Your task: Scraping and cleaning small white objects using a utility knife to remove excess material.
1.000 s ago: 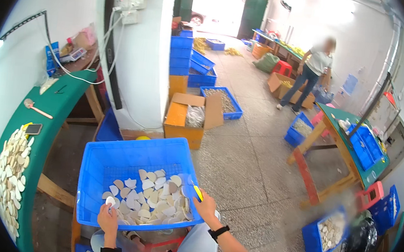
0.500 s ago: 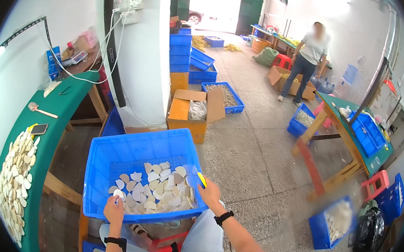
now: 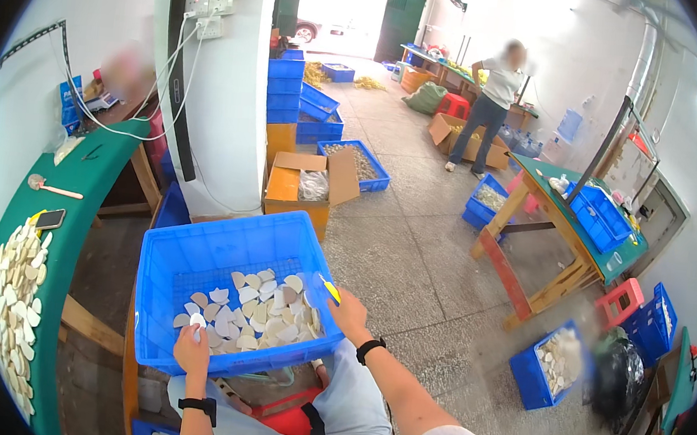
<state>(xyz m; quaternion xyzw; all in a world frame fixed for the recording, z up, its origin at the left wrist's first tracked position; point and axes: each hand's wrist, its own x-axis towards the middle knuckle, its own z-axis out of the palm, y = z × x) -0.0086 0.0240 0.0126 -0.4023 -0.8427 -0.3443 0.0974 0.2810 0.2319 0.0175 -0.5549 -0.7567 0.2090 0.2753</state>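
Observation:
A large blue plastic crate [image 3: 217, 252] is in front of me, above my knees, with many flat, pale half-round pieces [image 3: 267, 308] spread over its bottom. At its near left edge, my left hand [image 3: 192, 351] pinches a white rounded piece [image 3: 198, 320]. My right hand [image 3: 348, 312] is closed around a small tool with a yellow and black handle [image 3: 332, 291], over the crate's right rim. The tool's thin tip points up and left; its exact kind is unclear. My two hands are well apart.
To the left, a green-topped table [image 3: 96, 164] bears a heap of pale pieces [image 3: 11, 304], a phone [image 3: 50, 219] and a pink-handled brush-like tool [image 3: 54, 187]. An open cardboard box [image 3: 296, 205] stands beyond the crate. A person [image 3: 491, 106] stands at the back near another green-topped table [image 3: 547, 175].
The whole scene has shifted left in the view. Both hands keep their grips, staying near the same crate edges. The person at the back now has one elbow bent outward.

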